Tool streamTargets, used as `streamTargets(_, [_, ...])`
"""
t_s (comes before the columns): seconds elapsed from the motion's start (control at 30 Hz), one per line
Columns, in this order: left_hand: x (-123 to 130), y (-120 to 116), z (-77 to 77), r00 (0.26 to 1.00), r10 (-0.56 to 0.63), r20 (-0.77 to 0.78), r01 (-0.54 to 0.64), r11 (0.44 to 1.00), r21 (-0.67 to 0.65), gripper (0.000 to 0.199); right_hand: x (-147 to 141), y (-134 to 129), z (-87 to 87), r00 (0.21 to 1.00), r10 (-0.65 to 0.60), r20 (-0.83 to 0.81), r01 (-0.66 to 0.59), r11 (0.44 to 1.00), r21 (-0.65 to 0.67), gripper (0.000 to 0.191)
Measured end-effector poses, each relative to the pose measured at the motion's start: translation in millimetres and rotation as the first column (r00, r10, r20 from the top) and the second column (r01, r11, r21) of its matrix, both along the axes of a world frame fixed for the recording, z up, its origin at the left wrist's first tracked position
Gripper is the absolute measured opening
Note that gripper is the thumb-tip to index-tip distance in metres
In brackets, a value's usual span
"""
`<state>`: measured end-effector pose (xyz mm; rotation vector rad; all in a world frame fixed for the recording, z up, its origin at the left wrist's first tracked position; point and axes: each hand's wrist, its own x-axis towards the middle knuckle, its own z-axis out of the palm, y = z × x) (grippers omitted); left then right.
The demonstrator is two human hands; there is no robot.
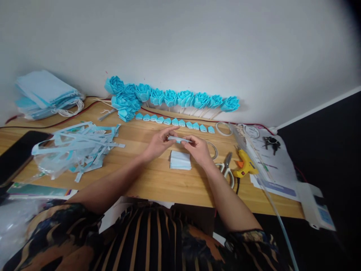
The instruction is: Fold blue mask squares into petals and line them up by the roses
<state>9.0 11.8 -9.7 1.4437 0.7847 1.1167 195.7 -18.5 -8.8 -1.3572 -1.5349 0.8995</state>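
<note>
Between my two hands is a small light-blue piece of folded mask fabric point(178, 139), held above the wooden table. My left hand point(160, 143) pinches its left end, with the index finger reaching over the top. The right end is gripped by the thumb and fingers of my right hand point(197, 147). Just below lies a stack of pale fabric squares point(180, 160). Beyond my hands runs a row of folded blue petals point(175, 122). Blue fabric roses point(170, 98) on sticks lean against the wall behind them.
Cut fabric strips point(81, 145) are heaped at left, beside a black phone point(19, 154) and stacked masks point(47, 92). Scissors point(227, 167), a yellow glue gun point(244, 163), a tape roll point(224, 128) and keys point(272, 143) lie at right. A cord point(158, 111) runs along the wall.
</note>
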Motion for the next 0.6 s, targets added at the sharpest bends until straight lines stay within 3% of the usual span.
streamTargets(0.13, [-0.4,-2.1,5.7,0.998,-0.036,0.054,0.044,0.988,-0.150,0.061,0.3,0.0,-0.2,0.995,-0.022,-0.098,0.020,1.000,-0.021,0.026])
streamTargets(0.27, [-0.4,-1.3,1.7,0.993,-0.116,-0.018,0.106,0.954,-0.282,0.035,-0.6,1.0,-2.7,0.976,-0.051,-0.210,0.042,0.998,-0.043,0.030])
streamTargets(0.6, [0.9,-1.3,5.3,0.999,0.030,-0.033,-0.038,0.961,-0.275,0.037,-9.4,-1.0,-3.5,0.947,0.009,-0.322,-0.038,0.996,-0.085,0.038])
